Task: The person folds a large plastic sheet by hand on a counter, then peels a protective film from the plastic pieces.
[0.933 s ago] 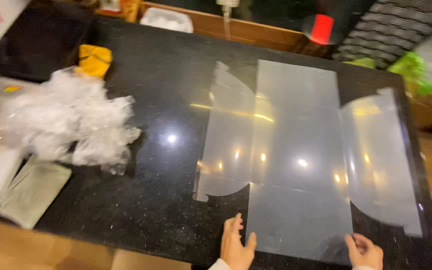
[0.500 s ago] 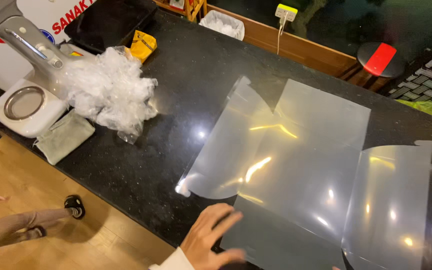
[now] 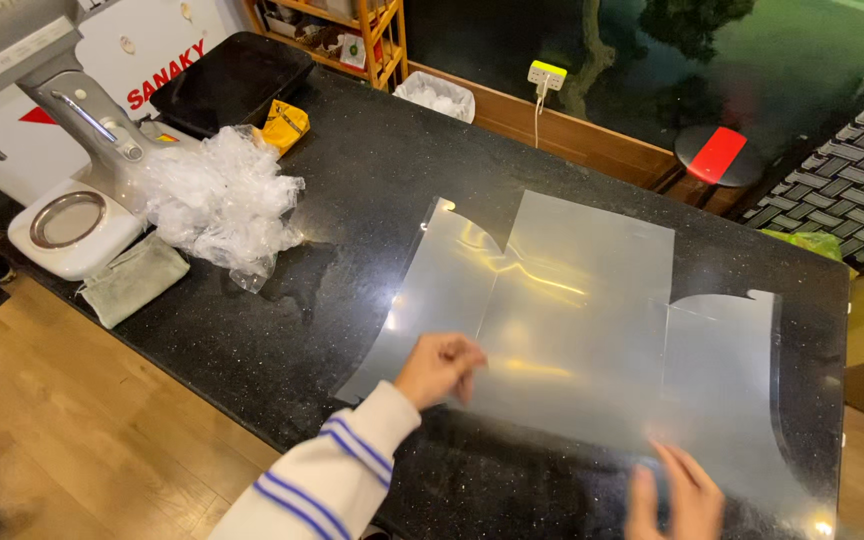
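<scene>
Lying flat and unfolded on the black bench (image 3: pixel 372 190), clear plastic sheet (image 3: pixel 582 320) has left hand (image 3: pixel 440 368) pinching its near edge, right hand (image 3: pixel 680 492) spread flat upon it.

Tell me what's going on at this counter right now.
A person is handling a large clear plastic sheet spread on a black speckled counter. The left hand pinches the sheet's near edge in a closed grip; the right hand lies flat on it further right. To the left sit a heap of crumpled clear plastic, a folded grey cloth and a white stand mixer.
</scene>
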